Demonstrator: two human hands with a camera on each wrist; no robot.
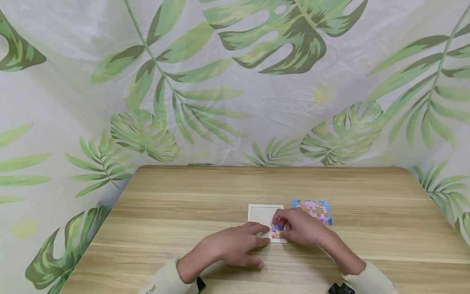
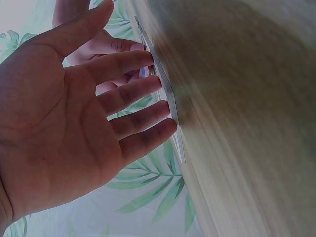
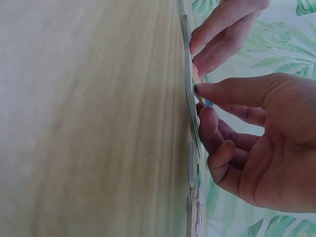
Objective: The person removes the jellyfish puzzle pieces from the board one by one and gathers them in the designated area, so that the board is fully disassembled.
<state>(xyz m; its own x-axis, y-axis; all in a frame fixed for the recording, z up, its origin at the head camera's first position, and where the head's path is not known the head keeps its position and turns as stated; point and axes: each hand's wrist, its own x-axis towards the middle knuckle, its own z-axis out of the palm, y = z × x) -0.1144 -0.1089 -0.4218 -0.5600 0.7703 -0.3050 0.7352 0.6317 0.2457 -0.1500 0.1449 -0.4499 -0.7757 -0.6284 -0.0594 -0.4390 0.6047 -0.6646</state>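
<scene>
A white square puzzle tray (image 1: 260,213) lies on the wooden table, with a few colourful pieces (image 1: 276,234) in its near right corner. My left hand (image 1: 235,246) rests its straight fingertips on the tray, the thumb held apart; in the left wrist view the fingers (image 2: 140,121) are spread along the thin tray edge. Over the tray's right side my right hand (image 1: 305,227) pinches a small puzzle piece (image 3: 208,103) between thumb and curled fingers. Those fingers partly hide the piece.
Several loose pink and blue jigsaw pieces (image 1: 312,205) lie just right of the tray, partly behind my right hand. The wooden table (image 1: 176,204) ends at the back against a leaf-patterned cloth (image 1: 271,114).
</scene>
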